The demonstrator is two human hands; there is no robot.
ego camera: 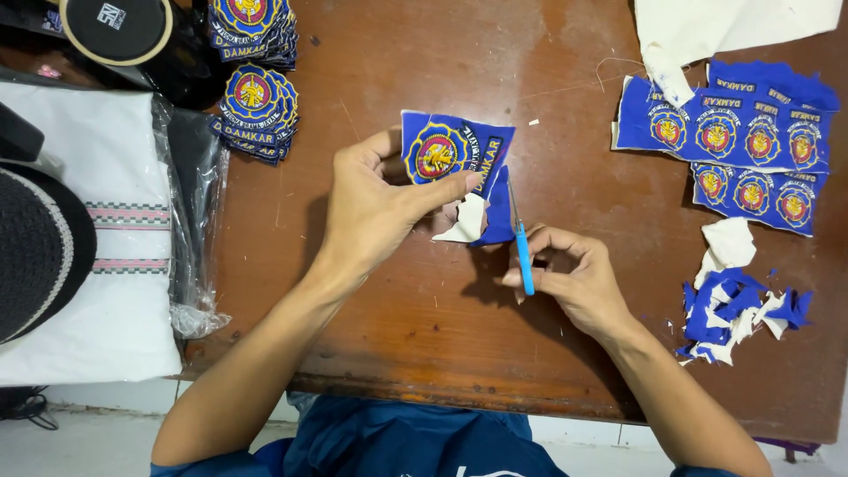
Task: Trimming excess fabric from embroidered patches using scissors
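A person seated at a brown wooden table [424,336] works on a blue embroidered patch [452,152], seen from above. The left hand [375,208] holds the patch just above the table near its middle, the grip clamped on the cloth with the thumb on top along its lower edge and the fingers curled behind. A round yellow and red emblem shows on the face of the patch, and a white and blue trimmed flap [481,216] hangs from its lower right corner.

The right hand [570,278] is closed around small scissors [523,247] with a blue handle, the thin blades pointing up to the right edge of the patch beside the flap. Whether the blades are apart cannot be told.

At the upper left lie 2 stacks of finished patches [256,110]. To the right sits a sheet of uncut patches [738,146] in 2 rows, partly under a white cloth [715,31]. Below it is a heap of blue and white scraps [738,305]. At the left edge lies folded white fabric [106,238] in clear plastic, with a dark cap [35,252] on it.
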